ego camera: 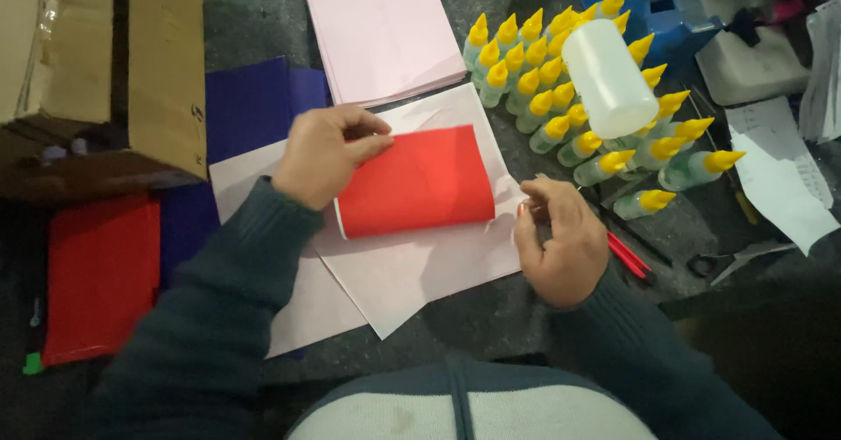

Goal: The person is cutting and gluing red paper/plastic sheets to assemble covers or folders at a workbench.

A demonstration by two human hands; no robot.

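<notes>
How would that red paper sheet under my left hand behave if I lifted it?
The red paper sheet probably flops: it looks thin and curls at its left edge. Likely very light. The left hand pins it, so it may slide on the pale sheet beneath.

Yellow-capped glue bottles (574, 98), pink paper stack (381, 28), cardboard box (162, 63), scissors (714, 265).

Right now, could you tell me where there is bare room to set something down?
Bare dark tabletop lies between the cardboard box and the pink paper stack. It is crowded right of the red sheet, around the glue bottles.
</notes>
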